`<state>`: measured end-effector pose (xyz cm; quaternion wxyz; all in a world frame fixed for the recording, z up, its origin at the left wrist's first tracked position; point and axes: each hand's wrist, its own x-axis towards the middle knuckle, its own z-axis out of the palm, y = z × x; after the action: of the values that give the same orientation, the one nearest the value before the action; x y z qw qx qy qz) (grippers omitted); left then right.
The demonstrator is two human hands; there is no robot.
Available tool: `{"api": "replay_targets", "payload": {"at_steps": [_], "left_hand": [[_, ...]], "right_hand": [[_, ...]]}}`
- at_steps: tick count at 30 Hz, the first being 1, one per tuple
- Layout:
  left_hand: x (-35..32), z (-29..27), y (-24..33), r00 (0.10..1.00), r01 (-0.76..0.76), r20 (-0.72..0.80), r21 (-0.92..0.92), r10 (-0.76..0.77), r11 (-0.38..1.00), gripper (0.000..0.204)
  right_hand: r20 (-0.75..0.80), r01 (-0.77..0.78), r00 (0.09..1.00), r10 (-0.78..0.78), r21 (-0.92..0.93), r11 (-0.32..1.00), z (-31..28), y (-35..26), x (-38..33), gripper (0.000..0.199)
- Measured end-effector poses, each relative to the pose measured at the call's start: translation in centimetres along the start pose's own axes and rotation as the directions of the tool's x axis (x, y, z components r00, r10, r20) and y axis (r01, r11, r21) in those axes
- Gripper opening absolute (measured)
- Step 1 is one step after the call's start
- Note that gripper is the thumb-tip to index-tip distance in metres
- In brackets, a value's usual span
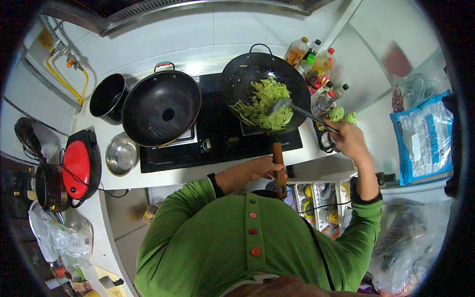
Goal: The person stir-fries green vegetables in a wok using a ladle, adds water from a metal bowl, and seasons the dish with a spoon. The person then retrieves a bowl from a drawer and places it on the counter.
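Observation:
Chopped green vegetables (267, 101) lie in a dark wok (247, 67) over the right burner. My left hand (264, 168) is closed around the wok's wooden handle (278, 157), which points toward me. In my right hand (349, 141) is a long metal spatula (309, 114), gripped near its end. Its head, blurred, is among the vegetables at their right side. Just beyond my right hand, beside the wok, are light-green objects (341, 116) that I cannot identify.
A second black wok (161, 109) is on the left burner of the black stove (217, 148). Left of it are a black pot (109, 96) and a steel bowl (121, 154). Several bottles (324, 62) crowd the wok's right side. An open drawer (321, 200) is below the counter.

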<state>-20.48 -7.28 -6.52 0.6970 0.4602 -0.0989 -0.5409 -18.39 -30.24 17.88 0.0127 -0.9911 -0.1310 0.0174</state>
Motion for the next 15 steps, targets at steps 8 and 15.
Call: {"api": "replay_targets", "payload": {"at_steps": [8,15], "left_hand": [[0.1,-0.1,-0.1,1.000,0.010,0.006,-0.027,-0.010,1.000,0.030],[-0.2,0.2,0.5,1.000,-0.018,0.009,-0.039,0.018,0.999,0.036]], "right_hand": [[-0.040,-0.050,0.998,0.051,0.012,0.999,6.9,0.1,3.7,0.040],[-0.251,-0.165,0.934,0.255,0.329,0.930,13.2,3.1,9.7,0.035]]}}
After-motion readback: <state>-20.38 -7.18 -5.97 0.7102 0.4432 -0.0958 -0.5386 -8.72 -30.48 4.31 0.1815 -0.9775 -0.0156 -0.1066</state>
